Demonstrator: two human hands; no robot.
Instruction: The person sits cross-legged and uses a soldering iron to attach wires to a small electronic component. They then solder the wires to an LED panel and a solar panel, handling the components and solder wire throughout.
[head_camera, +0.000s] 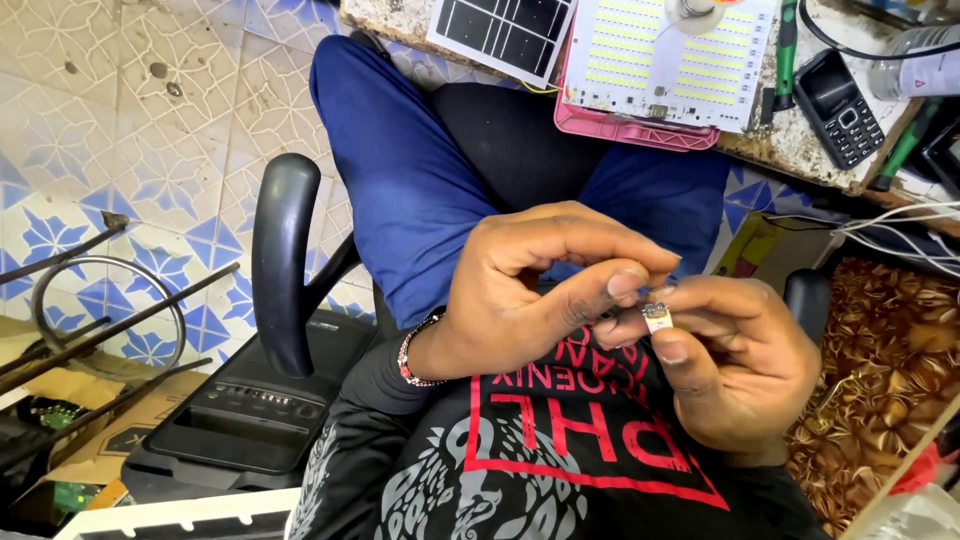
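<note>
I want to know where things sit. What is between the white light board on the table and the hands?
In the head view, the person's blue-trousered legs and the black chair seat lie between the LED panel and the hands holding a small white part.

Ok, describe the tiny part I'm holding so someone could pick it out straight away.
Look above the lap, in front of the black and red shirt, where the two hands meet. Pinched between the right hand and the left hand fingertips is a small white component, the only pale thing there.
</note>
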